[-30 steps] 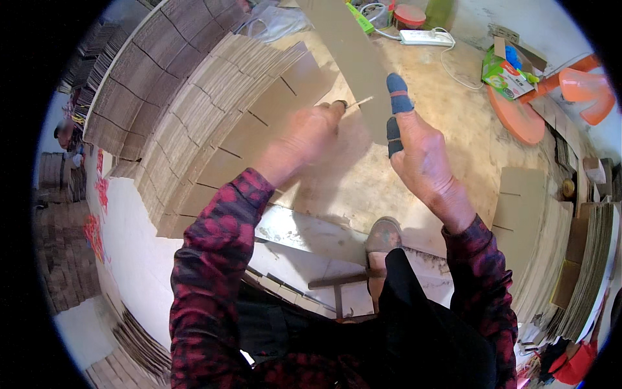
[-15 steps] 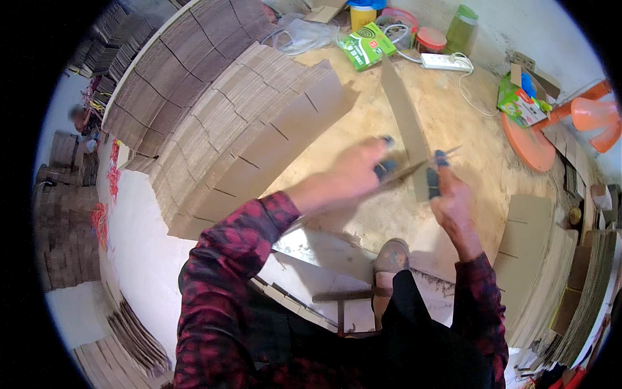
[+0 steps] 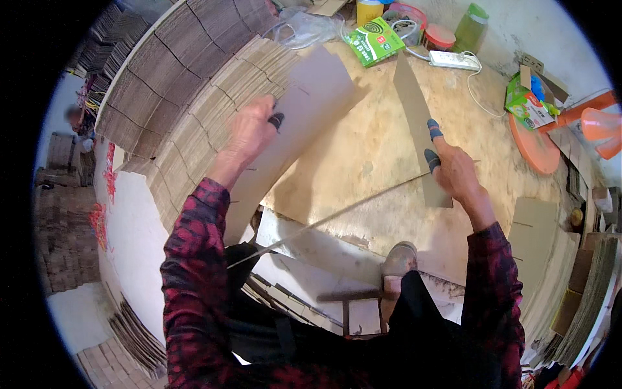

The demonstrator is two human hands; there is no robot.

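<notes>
My left hand (image 3: 251,126), with dark covers on its fingertips, is closed at the upper edge of a plain brown cardboard sheet (image 3: 314,97). That sheet leans against the front of a long row of slotted cardboard pieces (image 3: 188,139). My right hand (image 3: 455,170), its fingertips covered too, grips a narrow cardboard strip (image 3: 411,97) that stands on the wooden tabletop (image 3: 363,149). A second, long thin piece (image 3: 330,217), seen edge-on, slants from near my lap up to the right hand and crosses the strip there.
Darker cardboard stacks (image 3: 188,52) rise behind the row at left. More flat cardboard (image 3: 534,240) lies at right. Along the back are a green box (image 3: 376,42), a power strip (image 3: 455,60), a green jar (image 3: 471,27) and an orange fan (image 3: 534,146). A shoe (image 3: 400,258) shows below the table edge.
My left hand has moved from beside the right hand to the cardboard row at left. The plain sheet there now covers some slots. My right hand still grips the strip.
</notes>
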